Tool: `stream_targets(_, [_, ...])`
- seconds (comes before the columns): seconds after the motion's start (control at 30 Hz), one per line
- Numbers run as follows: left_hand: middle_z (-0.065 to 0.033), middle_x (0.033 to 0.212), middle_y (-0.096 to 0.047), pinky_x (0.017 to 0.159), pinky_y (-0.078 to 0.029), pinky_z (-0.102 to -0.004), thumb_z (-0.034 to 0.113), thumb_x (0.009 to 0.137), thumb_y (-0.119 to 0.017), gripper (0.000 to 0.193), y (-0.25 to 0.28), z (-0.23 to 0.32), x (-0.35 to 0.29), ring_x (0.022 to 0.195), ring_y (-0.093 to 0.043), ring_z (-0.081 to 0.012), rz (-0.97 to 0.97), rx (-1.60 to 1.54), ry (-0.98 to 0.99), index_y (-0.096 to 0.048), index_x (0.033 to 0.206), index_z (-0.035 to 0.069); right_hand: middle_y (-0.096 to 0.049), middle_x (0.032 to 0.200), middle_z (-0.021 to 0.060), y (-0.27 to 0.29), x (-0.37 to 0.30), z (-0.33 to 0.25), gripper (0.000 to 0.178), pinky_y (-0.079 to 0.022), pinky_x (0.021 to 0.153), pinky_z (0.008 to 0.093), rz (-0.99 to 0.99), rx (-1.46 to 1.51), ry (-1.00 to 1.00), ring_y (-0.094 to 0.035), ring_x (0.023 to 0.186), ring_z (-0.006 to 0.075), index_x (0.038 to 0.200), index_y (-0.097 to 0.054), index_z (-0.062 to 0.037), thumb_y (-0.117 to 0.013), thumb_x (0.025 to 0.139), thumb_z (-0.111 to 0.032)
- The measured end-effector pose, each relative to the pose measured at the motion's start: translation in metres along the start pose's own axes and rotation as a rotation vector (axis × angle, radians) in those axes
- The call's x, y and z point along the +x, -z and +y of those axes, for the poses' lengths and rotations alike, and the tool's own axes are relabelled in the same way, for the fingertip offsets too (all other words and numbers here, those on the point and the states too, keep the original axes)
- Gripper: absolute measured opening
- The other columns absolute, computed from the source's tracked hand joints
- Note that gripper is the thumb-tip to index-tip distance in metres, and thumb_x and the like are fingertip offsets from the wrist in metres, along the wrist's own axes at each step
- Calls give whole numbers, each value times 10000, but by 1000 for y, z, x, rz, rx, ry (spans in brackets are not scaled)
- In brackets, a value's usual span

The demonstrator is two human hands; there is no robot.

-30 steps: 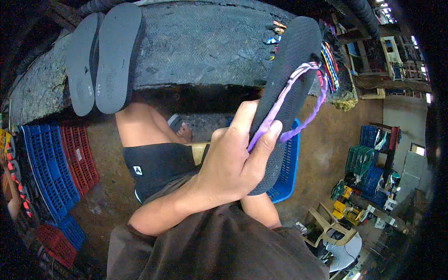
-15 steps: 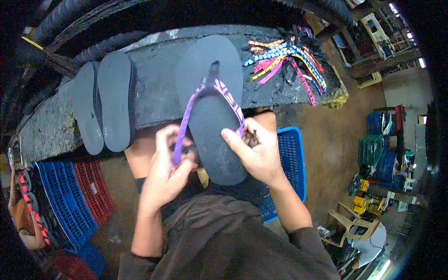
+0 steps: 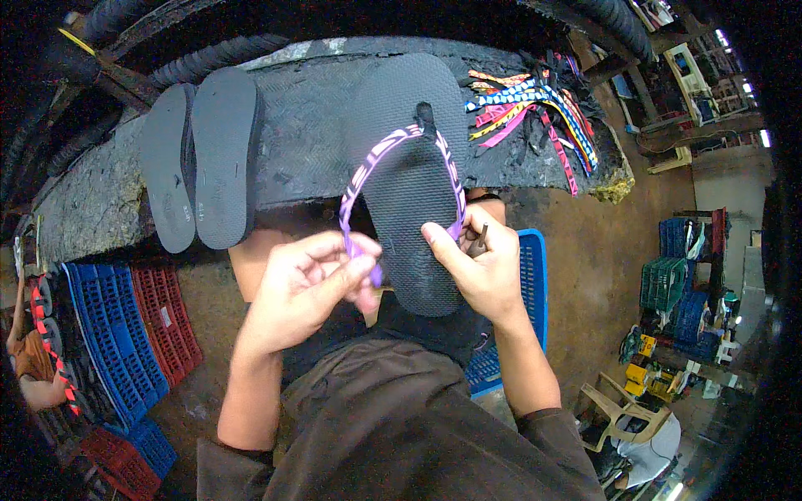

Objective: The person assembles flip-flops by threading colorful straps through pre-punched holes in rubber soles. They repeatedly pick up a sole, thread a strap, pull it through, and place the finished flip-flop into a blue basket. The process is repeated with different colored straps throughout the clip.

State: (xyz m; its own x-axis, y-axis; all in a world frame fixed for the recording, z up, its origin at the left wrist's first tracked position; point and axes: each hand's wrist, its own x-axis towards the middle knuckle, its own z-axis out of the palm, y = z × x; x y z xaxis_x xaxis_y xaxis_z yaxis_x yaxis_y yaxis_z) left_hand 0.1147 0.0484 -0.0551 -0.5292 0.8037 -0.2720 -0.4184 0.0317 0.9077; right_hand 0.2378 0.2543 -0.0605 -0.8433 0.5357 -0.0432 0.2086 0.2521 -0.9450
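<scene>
A black flip-flop sole (image 3: 411,192) lies before me, its far end over the workbench and its heel end near my lap. A purple, white and black patterned strap (image 3: 362,174) joins it at a black toe post. My left hand (image 3: 316,282) pinches the strap's loose left end, off the sole's left side. My right hand (image 3: 478,263) grips the sole's right edge, thumb on top, beside the strap's right end. Between its fingers a thin dark tool (image 3: 479,240) sticks up; its full shape is hidden.
Two stacks of dark soles (image 3: 224,159) lie on the black workbench (image 3: 305,138) at left. Colourful straps (image 3: 535,113) are piled at its right end. A blue crate (image 3: 533,292) stands by my right arm; blue crates (image 3: 125,334) and red crates (image 3: 167,326) are at left. Another person (image 3: 647,447) sits at lower right.
The left strap arm was stretched straight and showed plain purple; now it bows outward with its pattern up. My left hand has turned with its end. The right hand keeps its hold.
</scene>
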Motion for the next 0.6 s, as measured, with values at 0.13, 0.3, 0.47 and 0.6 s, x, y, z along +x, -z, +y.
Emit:
stream_targets(0.13, [-200,1010,-738,678,-634,-339,-22,986,-661,225,-17,-28,13,830,-755,-249,135,-322,-220,-616,1201,-74,-637,798,-58,-4,-2,2,136,-408,608,206,7,288,-71,-518,680,14,925,-667,-46,-788,927,-108])
stream_targets(0.3, [-113,1011,-691,605,-553,-252,-6,934,-732,417,-22,-48,24,780,-680,-137,328,-77,-359,-539,1303,-32,-621,830,-59,-6,9,-1,142,-420,639,212,7,438,-51,-523,715,23,963,-653,-62,-785,936,-106])
stream_targets(0.47, [-5,1003,-684,697,-556,-266,206,1019,-690,270,1,-65,62,859,-635,-78,183,-280,-4,-662,1223,32,-682,1030,52,-4,39,-17,304,-534,856,280,-87,197,-44,-659,889,125,1190,-631,5,-765,945,-116])
stream_targets(0.6, [-76,1101,-740,780,-635,-317,206,1038,-657,214,16,-89,83,926,-738,-151,297,-196,36,-699,1147,27,-661,1120,188,-7,15,-19,377,-529,956,380,84,156,-177,-669,1024,288,1336,-562,25,-663,992,-91])
